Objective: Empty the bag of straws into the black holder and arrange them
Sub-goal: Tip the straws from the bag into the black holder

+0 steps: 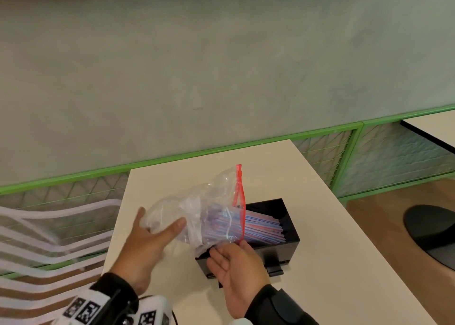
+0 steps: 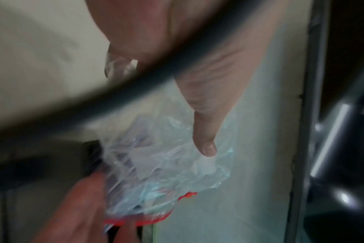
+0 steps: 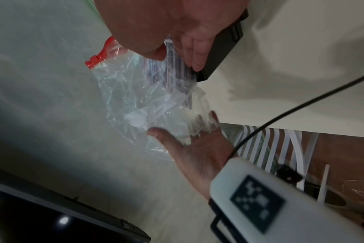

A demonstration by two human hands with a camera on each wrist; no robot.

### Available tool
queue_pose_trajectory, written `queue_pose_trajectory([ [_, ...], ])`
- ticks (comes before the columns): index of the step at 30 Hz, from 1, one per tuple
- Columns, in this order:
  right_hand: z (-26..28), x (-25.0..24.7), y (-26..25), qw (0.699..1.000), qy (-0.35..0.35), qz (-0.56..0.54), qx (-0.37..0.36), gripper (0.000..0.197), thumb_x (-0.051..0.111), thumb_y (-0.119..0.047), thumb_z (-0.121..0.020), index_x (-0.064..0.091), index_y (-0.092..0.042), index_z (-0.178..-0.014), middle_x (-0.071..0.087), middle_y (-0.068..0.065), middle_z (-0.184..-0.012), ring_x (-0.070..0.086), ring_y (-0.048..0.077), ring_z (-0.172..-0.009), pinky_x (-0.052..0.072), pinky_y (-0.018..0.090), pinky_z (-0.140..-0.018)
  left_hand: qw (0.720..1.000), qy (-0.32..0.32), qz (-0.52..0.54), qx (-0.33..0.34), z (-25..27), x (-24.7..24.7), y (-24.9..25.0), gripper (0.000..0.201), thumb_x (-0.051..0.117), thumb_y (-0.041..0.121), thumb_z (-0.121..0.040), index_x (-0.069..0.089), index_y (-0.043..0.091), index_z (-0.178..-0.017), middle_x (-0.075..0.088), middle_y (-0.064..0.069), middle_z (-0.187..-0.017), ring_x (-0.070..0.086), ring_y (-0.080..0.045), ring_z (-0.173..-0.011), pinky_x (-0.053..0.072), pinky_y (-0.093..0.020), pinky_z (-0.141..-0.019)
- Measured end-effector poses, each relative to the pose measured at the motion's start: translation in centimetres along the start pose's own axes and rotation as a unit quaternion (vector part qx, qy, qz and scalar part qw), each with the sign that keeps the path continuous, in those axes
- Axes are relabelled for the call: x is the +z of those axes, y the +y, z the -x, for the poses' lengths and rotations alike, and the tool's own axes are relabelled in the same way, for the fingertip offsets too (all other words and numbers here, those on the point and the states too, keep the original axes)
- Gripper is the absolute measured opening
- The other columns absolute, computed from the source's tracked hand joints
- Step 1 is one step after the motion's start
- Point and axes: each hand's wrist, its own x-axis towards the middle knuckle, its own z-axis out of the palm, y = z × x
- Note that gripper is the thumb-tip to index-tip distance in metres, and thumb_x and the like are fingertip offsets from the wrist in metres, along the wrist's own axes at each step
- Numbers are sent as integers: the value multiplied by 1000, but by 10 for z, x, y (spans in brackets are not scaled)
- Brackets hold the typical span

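The left hand (image 1: 147,236) grasps the closed end of the clear bag (image 1: 197,211), while the right hand (image 1: 234,263) pinches its red-zippered mouth at the black holder (image 1: 283,248) on the counter (image 1: 320,250). The straws (image 1: 258,226) lie half out, their far ends already inside the holder. If the bag is tugged off unevenly, the loose bundle could fan out or spill over the rim.

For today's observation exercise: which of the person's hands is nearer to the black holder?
Right. The right hand rests at the black holder's near end, by the bag's red zip. The left hand holds the bag's closed end, off the holder's left.
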Motion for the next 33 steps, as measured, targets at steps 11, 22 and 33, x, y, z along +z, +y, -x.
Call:
queue_pose_trajectory([
  [11,7,1,-4,1000,28,8,-2,72,44,3,-105,6,-18,-162,52,32,-143,55,41,-131,44,50,-112,973,99,-118,173,6,-7,28,21,60,16,-95,68,32,-84,72,-2,-88,69,-28,-83,57,-50,-79],
  [22,8,-1,-4,999,19,40,-20,73,41,5,-105,4,-19,-163,53,32,-142,55,40,-131,42,49,-114,984,90,-88,123,1,-17,27,18,54,10,-95,71,15,-98,72,-10,-92,67,-28,-87,53,-42,-79],
  [33,1,-17,-9,999,28,44,-4,59,45,0,-104,24,-10,-158,61,28,-131,65,35,-116,52,44,-100,974,94,-135,154,9,-19,23,30,52,11,-98,66,29,-79,63,-3,-74,56,-20,-66,42,-31,-62],
])
